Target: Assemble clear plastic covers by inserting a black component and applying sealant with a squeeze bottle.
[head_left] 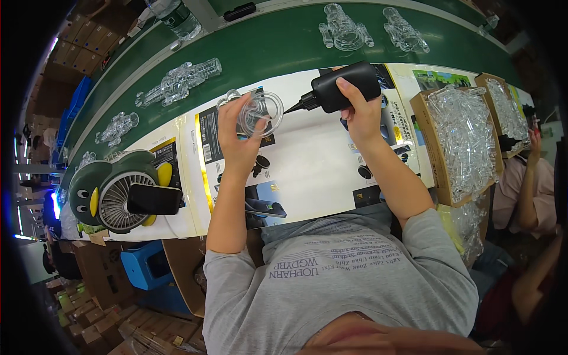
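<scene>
The bench is topped in green and partly covered by printed sheets. Clear pieces are spread along its bare strip; by the sheets, a fan is borne at the left.

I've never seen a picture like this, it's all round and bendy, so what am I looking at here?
There's no robot: these are a person's own bare hands, seen from a wide fisheye camera worn on the head, looking down. That lens bends the straight edges. The left hand holds a clear, rounded piece. The right hand grips a black bottle, its pointed nozzle aimed at that piece; whether they touch, I can't tell. More clear parts lie on the green tabletop. At left is a green fan with a dark phone before its grille; at right, a cardboard box full of clear pieces.
</scene>
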`<state>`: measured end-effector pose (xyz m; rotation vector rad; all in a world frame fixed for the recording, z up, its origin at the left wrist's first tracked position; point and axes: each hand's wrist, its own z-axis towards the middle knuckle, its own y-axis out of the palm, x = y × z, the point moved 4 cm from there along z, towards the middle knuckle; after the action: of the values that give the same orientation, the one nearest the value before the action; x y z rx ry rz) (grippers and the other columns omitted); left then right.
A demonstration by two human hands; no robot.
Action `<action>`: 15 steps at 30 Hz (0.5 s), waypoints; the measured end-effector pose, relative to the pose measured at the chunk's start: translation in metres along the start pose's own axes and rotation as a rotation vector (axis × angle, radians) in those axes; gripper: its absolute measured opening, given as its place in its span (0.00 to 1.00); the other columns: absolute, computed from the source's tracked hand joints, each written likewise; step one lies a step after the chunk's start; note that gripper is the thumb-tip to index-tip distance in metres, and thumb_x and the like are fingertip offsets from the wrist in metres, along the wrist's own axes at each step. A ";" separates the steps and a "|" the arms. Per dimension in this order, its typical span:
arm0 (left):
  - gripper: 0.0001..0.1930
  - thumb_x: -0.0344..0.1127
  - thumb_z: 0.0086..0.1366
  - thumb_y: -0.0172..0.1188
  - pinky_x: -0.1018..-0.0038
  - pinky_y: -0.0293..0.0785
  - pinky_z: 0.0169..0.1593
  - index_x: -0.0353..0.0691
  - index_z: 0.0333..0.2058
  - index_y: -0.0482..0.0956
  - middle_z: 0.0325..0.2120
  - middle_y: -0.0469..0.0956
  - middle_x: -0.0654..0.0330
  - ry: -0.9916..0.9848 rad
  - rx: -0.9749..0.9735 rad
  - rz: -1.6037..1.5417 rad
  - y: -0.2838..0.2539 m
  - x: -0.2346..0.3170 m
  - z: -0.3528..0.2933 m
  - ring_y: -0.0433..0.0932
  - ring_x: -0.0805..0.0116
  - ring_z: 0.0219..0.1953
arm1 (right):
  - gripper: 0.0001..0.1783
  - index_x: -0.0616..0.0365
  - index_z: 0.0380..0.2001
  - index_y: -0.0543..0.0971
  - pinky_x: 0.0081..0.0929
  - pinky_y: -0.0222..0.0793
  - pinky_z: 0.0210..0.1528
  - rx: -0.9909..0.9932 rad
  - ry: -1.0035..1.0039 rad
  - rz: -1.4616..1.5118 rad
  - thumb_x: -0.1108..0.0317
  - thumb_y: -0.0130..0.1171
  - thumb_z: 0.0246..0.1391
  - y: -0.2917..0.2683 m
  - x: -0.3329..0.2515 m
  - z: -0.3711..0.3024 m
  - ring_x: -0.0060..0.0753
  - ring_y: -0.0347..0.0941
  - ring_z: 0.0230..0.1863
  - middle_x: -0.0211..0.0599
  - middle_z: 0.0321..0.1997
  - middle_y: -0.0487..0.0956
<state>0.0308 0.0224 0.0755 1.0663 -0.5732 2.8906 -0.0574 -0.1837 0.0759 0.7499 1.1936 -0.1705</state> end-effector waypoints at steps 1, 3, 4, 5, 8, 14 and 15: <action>0.24 0.26 0.45 0.67 0.72 0.69 0.44 0.38 0.44 0.72 0.37 0.72 0.56 0.004 -0.013 0.029 0.000 0.001 0.001 0.73 0.63 0.40 | 0.13 0.60 0.35 0.74 0.08 0.53 0.11 0.000 0.001 -0.011 0.65 0.59 0.46 0.000 -0.001 0.000 0.10 0.62 0.13 0.29 0.23 0.74; 0.24 0.26 0.45 0.67 0.72 0.69 0.45 0.38 0.44 0.72 0.37 0.74 0.56 -0.003 -0.032 0.046 -0.002 0.004 0.002 0.74 0.63 0.40 | 0.13 0.61 0.35 0.74 0.08 0.52 0.11 0.001 0.003 -0.022 0.65 0.58 0.47 0.000 -0.001 0.000 0.10 0.61 0.13 0.29 0.23 0.74; 0.24 0.26 0.45 0.67 0.72 0.69 0.46 0.38 0.44 0.73 0.37 0.75 0.56 -0.010 -0.050 0.063 -0.003 0.005 0.002 0.74 0.63 0.40 | 0.14 0.61 0.35 0.74 0.08 0.52 0.11 0.008 0.006 -0.031 0.65 0.58 0.47 -0.001 -0.001 0.000 0.10 0.61 0.13 0.29 0.23 0.74; 0.24 0.26 0.45 0.67 0.72 0.69 0.46 0.38 0.44 0.73 0.37 0.75 0.56 -0.010 -0.052 0.061 -0.003 0.004 0.001 0.74 0.63 0.40 | 0.14 0.61 0.35 0.74 0.07 0.52 0.11 0.015 0.010 -0.040 0.64 0.58 0.47 -0.002 0.000 0.001 0.09 0.61 0.13 0.29 0.22 0.74; 0.22 0.27 0.45 0.67 0.72 0.68 0.48 0.38 0.42 0.73 0.39 0.76 0.55 -0.109 -0.044 -0.030 -0.005 -0.004 -0.001 0.74 0.62 0.43 | 0.13 0.60 0.35 0.75 0.07 0.52 0.11 0.026 0.015 -0.013 0.64 0.58 0.47 -0.004 0.001 0.002 0.09 0.61 0.13 0.29 0.23 0.74; 0.20 0.26 0.45 0.67 0.69 0.66 0.53 0.39 0.39 0.73 0.41 0.76 0.56 -0.081 -0.148 -0.043 -0.010 -0.001 0.005 0.73 0.61 0.46 | 0.12 0.59 0.34 0.75 0.07 0.53 0.12 0.040 0.033 -0.013 0.65 0.59 0.46 -0.004 -0.001 0.003 0.09 0.62 0.14 0.28 0.23 0.74; 0.20 0.25 0.44 0.66 0.69 0.66 0.53 0.39 0.39 0.74 0.42 0.75 0.56 -0.095 -0.168 -0.076 -0.009 0.000 0.007 0.73 0.61 0.47 | 0.12 0.59 0.34 0.75 0.07 0.53 0.12 0.042 0.033 -0.014 0.65 0.59 0.46 -0.005 0.000 0.003 0.09 0.62 0.14 0.28 0.23 0.74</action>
<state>0.0362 0.0289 0.0832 1.1780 -0.7461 2.6833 -0.0574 -0.1893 0.0744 0.7836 1.2296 -0.1957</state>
